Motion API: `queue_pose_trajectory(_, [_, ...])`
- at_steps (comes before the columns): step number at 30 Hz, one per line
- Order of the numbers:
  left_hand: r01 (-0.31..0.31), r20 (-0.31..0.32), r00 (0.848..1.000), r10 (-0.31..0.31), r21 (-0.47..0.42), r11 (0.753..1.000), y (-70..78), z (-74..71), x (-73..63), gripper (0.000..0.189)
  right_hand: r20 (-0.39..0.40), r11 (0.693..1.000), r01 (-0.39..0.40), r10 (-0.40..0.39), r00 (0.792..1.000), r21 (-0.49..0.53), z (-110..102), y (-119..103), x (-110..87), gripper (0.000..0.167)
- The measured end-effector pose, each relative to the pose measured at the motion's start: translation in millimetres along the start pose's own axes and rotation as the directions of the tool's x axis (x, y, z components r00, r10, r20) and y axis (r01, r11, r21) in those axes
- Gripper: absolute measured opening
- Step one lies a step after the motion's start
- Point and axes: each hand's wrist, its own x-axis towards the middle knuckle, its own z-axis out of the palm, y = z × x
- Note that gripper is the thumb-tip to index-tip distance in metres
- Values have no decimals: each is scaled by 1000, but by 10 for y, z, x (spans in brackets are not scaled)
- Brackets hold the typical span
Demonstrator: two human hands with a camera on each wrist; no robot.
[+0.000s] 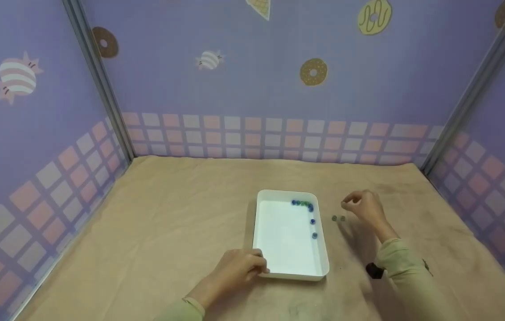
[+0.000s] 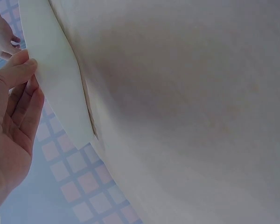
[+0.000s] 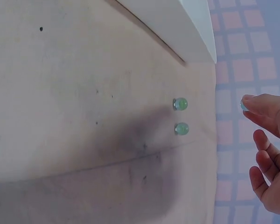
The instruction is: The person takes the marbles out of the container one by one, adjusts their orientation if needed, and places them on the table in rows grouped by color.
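the tray (image 1: 281, 243) points lengthwise away from us; our left hand (image 1: 239, 264) grips its near left corner, our right hand (image 1: 368, 209) pinches a marble (image 3: 243, 105) right of the tray.

Purple walls (image 1: 256, 91) printed with sweets (image 1: 210, 60) and doughnuts (image 1: 321, 72) fill the head view's upper part, grey posts (image 1: 100, 80) at left and right, pink-and-white squares (image 1: 252, 137) across the middle, a tan sheet (image 1: 181, 209) below.

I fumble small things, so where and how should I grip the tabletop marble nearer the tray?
Pinch the marble at its widest, near and far sides, probably from above: it is round, may roll, and it sits between the tray and the other marble.
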Motion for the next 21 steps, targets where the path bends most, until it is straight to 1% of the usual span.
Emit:
queue_pose_trajectory(4, [-11, -9, 1000, 11, 5, 1000, -7, -1, 2, 7, -14, 1000, 0, 0, 1000, 3, -28, 69, -18, 18])
queue_pose_trajectory(8, [-7, -17, 1000, 7, 8, 1000, -10, 9, 14, 12, -14, 1000, -23, 23, 1000, 11, -40, 168, -38, 17])
queue_pose_trajectory(13, [-6, -20, 1000, 7, 24, 1000, -16, 17, 14, 13, -5, 999, -46, 46, 999, 13, -24, 292, -85, 18])
queue_pose_trajectory(16, [-1, -18, 1000, 1, 24, 1000, -17, 15, 9, 13, 13, 996, -82, 82, 997, 23, -13, 344, -111, 20])
queue_pose_trajectory(21, [8, -11, 1000, -8, 11, 1000, -13, 12, 0, 13, 54, 986, -161, 159, 986, 45, 2, 389, -141, 24])
